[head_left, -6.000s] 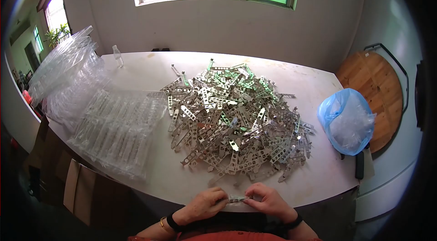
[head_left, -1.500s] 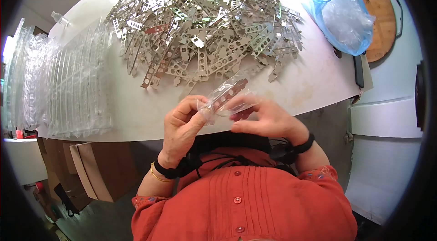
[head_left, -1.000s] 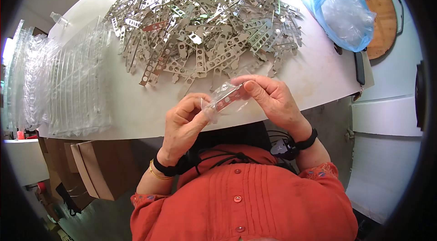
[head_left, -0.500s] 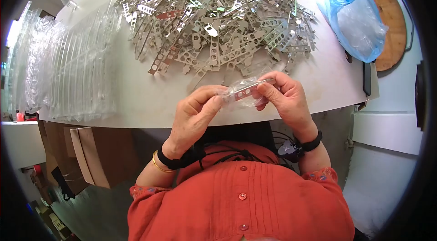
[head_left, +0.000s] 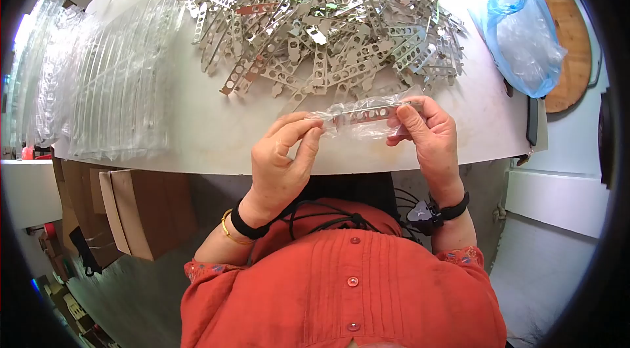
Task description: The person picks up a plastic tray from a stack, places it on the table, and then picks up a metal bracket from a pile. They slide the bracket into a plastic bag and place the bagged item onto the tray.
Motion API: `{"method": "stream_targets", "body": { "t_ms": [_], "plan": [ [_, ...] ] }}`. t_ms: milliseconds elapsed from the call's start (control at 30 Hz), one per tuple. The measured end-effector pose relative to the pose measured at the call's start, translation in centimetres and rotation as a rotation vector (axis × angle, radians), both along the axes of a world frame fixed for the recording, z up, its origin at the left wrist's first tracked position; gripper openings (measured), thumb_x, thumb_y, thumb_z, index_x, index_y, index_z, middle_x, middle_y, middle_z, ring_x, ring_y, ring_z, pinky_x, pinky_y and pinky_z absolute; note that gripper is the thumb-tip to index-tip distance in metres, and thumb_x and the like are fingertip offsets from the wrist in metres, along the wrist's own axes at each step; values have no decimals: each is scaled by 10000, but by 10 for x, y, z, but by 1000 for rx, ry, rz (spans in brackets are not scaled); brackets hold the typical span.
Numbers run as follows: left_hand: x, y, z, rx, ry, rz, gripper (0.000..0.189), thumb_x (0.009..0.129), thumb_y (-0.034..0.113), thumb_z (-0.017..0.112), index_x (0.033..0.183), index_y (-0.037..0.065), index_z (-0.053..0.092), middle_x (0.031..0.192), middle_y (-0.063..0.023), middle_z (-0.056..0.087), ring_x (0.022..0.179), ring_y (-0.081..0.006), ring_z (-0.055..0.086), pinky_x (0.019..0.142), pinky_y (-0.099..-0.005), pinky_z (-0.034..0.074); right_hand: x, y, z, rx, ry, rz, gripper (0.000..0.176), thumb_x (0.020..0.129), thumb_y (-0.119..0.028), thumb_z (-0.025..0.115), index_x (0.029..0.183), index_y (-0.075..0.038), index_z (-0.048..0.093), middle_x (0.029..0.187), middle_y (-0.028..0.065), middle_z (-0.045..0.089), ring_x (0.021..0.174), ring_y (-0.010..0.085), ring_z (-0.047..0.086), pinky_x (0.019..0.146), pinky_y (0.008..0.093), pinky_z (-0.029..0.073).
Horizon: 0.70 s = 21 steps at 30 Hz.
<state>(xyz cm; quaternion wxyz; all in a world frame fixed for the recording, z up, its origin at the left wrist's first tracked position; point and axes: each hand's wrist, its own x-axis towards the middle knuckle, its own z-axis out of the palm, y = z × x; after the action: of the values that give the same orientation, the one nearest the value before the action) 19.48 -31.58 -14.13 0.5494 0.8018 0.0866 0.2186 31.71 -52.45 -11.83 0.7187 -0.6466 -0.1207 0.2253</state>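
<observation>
Between my hands, above the table's near edge, a perforated metal strip (head_left: 374,113) lies lengthwise inside a clear plastic bag (head_left: 338,126). My left hand (head_left: 283,157) pinches the left end of the bag between thumb and fingers. My right hand (head_left: 426,134) grips the strip's right end, with the thumb on top. Beyond them a large pile of similar metal strips (head_left: 321,33) covers the back middle of the table.
Rows of clear plastic sleeves (head_left: 121,85) stand at the left of the white table (head_left: 223,144). At the right are a blue plastic bag (head_left: 525,39) and a dark flat object (head_left: 532,121). A cardboard box (head_left: 147,213) stands below the left edge.
My hands have moved apart, the right one to the right. More of the strip now shows inside the stretched-out bag. The whole view has shifted slightly.
</observation>
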Motion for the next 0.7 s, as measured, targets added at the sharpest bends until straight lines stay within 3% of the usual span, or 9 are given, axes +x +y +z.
{"method": "stream_targets", "body": {
  "t_ms": [200,700],
  "plan": [
    [1,-2,5,188,-78,-2,132,827,19,724,953,-8,699,936,-139,700,944,-250,667,830,-315,521,-9,3,2,-22,-12,8,226,979,-185,626,1074,20,616,851,72,680,684,108,639,634,261,564],
    [-6,-8,7,182,-140,-8,87,819,-12,721,886,-2,666,941,-131,660,884,-235,649,786,-312,510,-24,7,7,-64,-148,-39,170,981,-139,616,1050,16,613,853,64,684,706,97,639,655,267,571]
  ]
}}
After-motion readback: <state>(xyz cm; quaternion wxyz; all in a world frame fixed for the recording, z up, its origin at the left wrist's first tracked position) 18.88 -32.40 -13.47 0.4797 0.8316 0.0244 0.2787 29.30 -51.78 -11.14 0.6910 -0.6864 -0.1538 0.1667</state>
